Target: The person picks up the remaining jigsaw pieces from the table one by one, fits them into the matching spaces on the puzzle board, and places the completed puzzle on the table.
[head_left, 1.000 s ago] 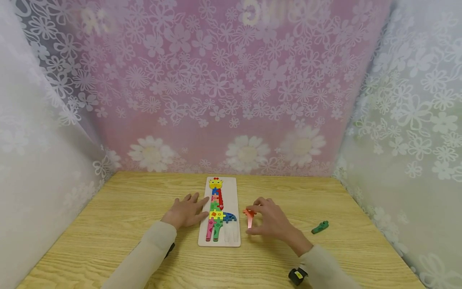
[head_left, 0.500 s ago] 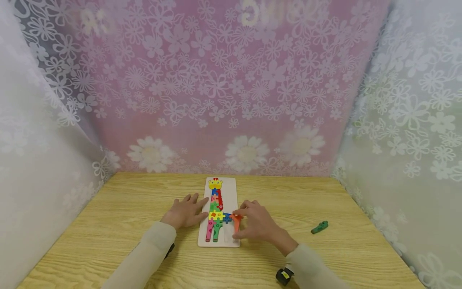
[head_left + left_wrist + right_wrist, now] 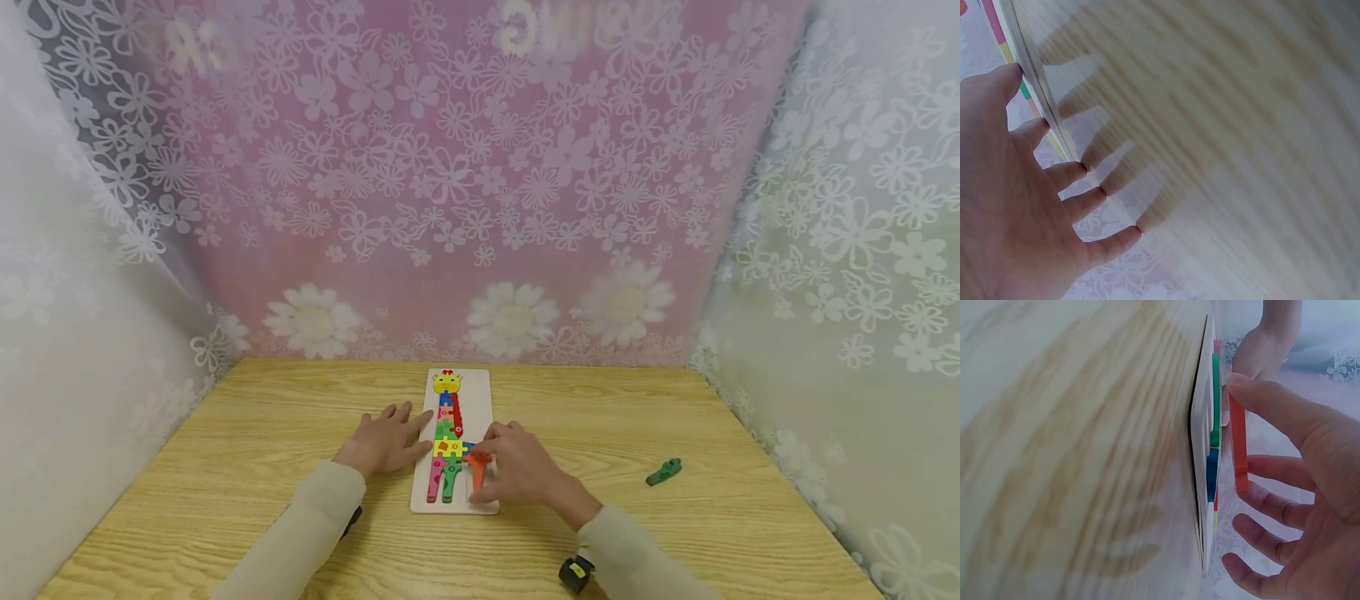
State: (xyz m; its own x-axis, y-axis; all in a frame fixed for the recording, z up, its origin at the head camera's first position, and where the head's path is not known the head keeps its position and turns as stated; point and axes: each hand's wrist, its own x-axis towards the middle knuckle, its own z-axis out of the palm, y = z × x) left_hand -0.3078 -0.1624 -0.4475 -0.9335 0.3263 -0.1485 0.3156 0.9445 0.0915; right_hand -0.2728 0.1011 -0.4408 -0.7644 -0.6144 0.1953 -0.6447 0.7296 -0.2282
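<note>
My right hand (image 3: 521,467) pinches an orange puzzle piece (image 3: 477,471) by its two ends. In the right wrist view the orange piece (image 3: 1239,440) hovers just above the board, apart from it. Beneath it lies the white puzzle board (image 3: 475,400) with a giraffe built of colored pieces, among them a yellow head (image 3: 447,382), a pink leg (image 3: 434,479), a green leg (image 3: 450,481) and a blue piece (image 3: 1212,475). My left hand (image 3: 384,440) lies with fingers spread, its thumb and index tip touching the board's left edge (image 3: 1038,87).
A dark green puzzle piece (image 3: 664,472) lies on the wooden table (image 3: 300,533) to the right of my right hand. Behind the table hangs a pink flowered cloth (image 3: 420,167), with pale flowered cloth on both sides.
My right hand has carried the orange piece leftward, from beside the board to over its lower right part. The left hand stays at the board's left edge.
</note>
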